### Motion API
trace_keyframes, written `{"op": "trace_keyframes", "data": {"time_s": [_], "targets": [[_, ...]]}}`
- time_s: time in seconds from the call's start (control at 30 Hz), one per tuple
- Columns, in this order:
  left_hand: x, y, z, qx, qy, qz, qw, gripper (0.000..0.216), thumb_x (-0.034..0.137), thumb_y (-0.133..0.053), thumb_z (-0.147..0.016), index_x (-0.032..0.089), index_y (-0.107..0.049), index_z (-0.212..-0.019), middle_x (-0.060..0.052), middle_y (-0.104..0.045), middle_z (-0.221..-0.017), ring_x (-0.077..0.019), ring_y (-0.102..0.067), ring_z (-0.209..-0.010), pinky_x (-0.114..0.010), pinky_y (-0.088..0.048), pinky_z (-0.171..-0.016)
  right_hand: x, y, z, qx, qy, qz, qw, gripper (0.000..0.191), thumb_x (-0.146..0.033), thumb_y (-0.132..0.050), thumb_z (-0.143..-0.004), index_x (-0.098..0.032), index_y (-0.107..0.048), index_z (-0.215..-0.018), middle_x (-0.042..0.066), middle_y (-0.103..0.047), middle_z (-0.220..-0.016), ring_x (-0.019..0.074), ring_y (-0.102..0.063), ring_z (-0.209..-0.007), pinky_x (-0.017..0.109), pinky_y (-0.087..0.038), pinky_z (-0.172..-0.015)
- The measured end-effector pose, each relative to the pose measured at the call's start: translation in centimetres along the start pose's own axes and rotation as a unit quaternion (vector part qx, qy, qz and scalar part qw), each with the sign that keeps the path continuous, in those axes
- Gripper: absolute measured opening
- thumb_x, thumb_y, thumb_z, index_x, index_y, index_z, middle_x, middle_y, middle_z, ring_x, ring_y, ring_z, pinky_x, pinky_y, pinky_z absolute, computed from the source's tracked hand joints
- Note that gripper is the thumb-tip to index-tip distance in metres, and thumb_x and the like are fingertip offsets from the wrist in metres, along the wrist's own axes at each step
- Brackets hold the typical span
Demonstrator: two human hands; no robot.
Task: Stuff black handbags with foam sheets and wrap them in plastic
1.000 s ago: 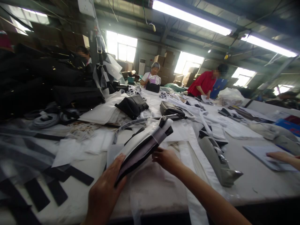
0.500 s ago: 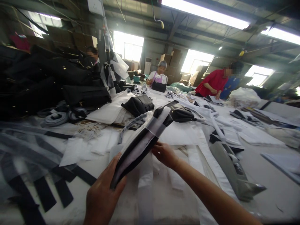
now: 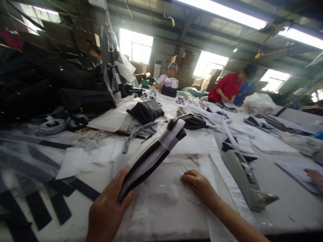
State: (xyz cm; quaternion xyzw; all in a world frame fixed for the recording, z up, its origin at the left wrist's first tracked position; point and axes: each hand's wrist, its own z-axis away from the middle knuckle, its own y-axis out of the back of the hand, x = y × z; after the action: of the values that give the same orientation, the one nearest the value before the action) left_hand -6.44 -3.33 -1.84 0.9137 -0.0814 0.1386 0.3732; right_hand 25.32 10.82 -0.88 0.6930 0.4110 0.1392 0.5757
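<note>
From my remote post I'm gripping the black bag's [image 3: 148, 158] lower end with the left hand [image 3: 108, 205], its long axis slanting toward upper right from mid-frame; the right hand [image 3: 194, 181] is sitting farther off, lower right, fingers curling, contents unclear.

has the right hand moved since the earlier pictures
Yes, rightward: the right hand is now closer to the grey tape dispenser.

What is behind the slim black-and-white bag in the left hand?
A boxy black leather-looking bag and a rounded dark bag show further back on the pale, cluttered table. Whatever the slim black-and-white bag covers is hidden.
</note>
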Motion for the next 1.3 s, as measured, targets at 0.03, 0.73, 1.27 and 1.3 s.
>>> {"op": "trace_keyframes", "data": {"time_s": [0.03, 0.73, 1.27, 1.3], "targets": [[0.0, 0.0, 0.1, -0.001, -0.001, -0.002, 1.0, 0.057, 0.039, -0.046, -0.099, 0.03, -0.03, -0.153, 0.0, -0.061, -0.137, -0.0215, -0.07, -0.108, -0.029, -0.058, -0.087, 0.5, 0.8, 0.2, 0.014, -0.011, 0.006, 1.0, 0.02, -0.021, -0.056, -0.094, -0.025, -0.075, -0.091, 0.004, -0.074, -0.089, 0.0178, -0.069, -0.084, 0.027, -0.057, -0.076], [0.4, 0.0, -0.8, -0.011, 0.006, -0.004, 1.0, 0.056, 0.037, -0.051, -0.097, 0.027, -0.036, -0.15, -0.003, -0.063, -0.136, -0.0233, -0.069, -0.11, -0.03, -0.057, -0.089, -7.5, -0.2, -2.5, -0.064, 0.059, -0.08, 0.993, 0.037, -0.032, -0.047, -0.099, -0.021, -0.061, -0.132, 0.009, -0.062, -0.136, 0.0226, -0.054, -0.129, 0.036, -0.045, -0.109], [0.0, 0.0, 0.8, -0.017, -0.167, 0.007, 0.986, 0.045, 0.018, -0.049, -0.097, 0.017, -0.049, -0.142, -0.01, -0.062, -0.136, -0.0203, -0.062, -0.122, -0.028, -0.054, -0.097, -10.5, -4.2, -2.2, -0.083, 0.168, -0.138, 0.972, 0.055, -0.042, -0.056, -0.094, -0.02, -0.049, -0.144, 0.011, -0.052, -0.147, 0.0282, -0.045, -0.136, 0.045, -0.036, -0.116], [0.2, 0.0, 0.7, -0.012, -0.173, 0.004, 0.985, 0.042, 0.017, -0.049, -0.097, 0.016, -0.052, -0.139, -0.01, -0.062, -0.135, -0.0204, -0.062, -0.122, -0.028, -0.054, -0.097, -10.8, -4.3, -2.1, -0.099, 0.149, -0.143, 0.973, 0.061, -0.045, -0.06, -0.091, -0.021, -0.047, -0.145, 0.011, -0.05, -0.149, 0.0296, -0.046, -0.136, 0.046, -0.037, -0.115]]}}
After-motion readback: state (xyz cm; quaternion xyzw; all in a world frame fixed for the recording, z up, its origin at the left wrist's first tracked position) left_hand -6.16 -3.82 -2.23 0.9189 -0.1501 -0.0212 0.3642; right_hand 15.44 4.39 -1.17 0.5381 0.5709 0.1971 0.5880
